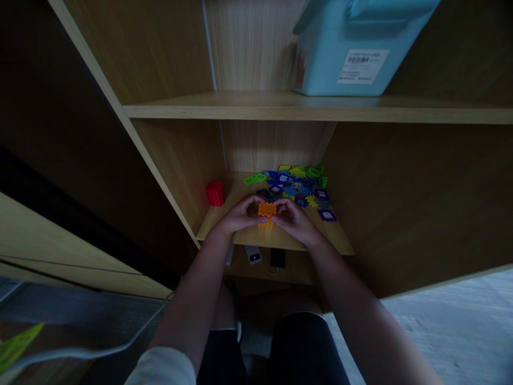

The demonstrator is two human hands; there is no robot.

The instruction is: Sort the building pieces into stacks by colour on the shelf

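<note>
Small, orange, notched-edge plastic block (266, 209) sits between left hand (240, 215) and right hand (295, 219), over the front of the pale wooden shelf (249, 236); cannot tell whether it touches. Fingers of both hands pinch its opposite sides. Likely light, stiff, not slippery; its joints may pop under uneven squeezing. Best hold: flat sides, gentle, even pressure from both hands.

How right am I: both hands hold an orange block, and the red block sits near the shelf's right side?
Not quite: the red block sits near the left side of the shelf, as the head view shows. The left hand and right hand do hold an orange block.
</note>
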